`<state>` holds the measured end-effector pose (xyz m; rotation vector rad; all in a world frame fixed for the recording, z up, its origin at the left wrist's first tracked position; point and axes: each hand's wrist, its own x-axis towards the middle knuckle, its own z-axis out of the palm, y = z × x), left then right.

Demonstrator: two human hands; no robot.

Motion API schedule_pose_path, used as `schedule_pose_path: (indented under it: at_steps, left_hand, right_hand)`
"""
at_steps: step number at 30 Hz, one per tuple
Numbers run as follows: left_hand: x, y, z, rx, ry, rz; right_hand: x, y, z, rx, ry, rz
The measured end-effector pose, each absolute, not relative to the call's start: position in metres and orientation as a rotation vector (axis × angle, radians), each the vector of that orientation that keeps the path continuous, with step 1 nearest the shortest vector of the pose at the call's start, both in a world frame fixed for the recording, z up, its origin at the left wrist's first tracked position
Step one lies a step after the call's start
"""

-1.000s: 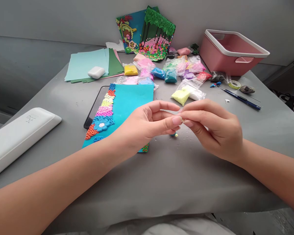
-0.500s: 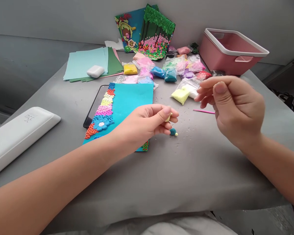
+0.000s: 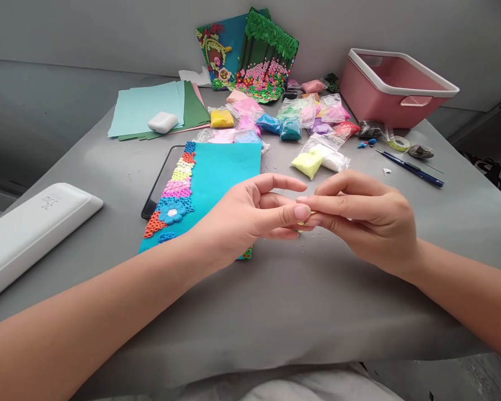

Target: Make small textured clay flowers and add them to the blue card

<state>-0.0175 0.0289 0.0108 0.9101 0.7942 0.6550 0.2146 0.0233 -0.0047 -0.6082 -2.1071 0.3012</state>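
Note:
My left hand [image 3: 250,214] pinches a bit of pale yellow clay [image 3: 301,224] between thumb and fingers, its index finger stretched out above. From the right, my right hand [image 3: 365,223] closes its fingertips on the same clay, so the hands meet and mostly hide it. Under my left forearm lies a turquoise sheet [image 3: 229,164], edged on its left with rows of small coloured clay rings and a blue clay flower [image 3: 172,213] with a white centre. Beyond my fingers rests a bag of pale yellow clay [image 3: 309,162].
A dark phone [image 3: 161,184] lies partly under the sheet. Several clay bags, a pink basket [image 3: 379,97] and two decorated panels [image 3: 269,55] stand behind. At right is a dark blue pen-like tool [image 3: 413,169]; at left, a white power bank [image 3: 37,234], paper sheets [image 3: 146,106] and a white earbud case [image 3: 162,122].
My right hand has come down and left from its raised position to meet my left hand at the yellow clay. The teal and yellow balls and pink stick are now largely or wholly hidden.

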Motion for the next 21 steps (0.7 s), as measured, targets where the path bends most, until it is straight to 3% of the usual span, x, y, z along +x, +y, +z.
schedule_pose_path:
  at_steps: [7, 15, 21]
  left_hand:
    - [-0.015, 0.029, 0.011, 0.954, 0.798, 0.699]
    - [-0.011, 0.033, 0.010, 0.802, 0.978, 0.861]
    - [-0.006, 0.037, 0.009, 0.626, 1.028, 0.902]
  right_hand:
    - [0.210, 0.022, -0.002, -0.791, -1.973, 0.350]
    - [0.209, 0.028, -0.003, -0.889, -1.554, 0.884]
    - [0.207, 0.027, -0.002, -0.902, -1.523, 0.895]
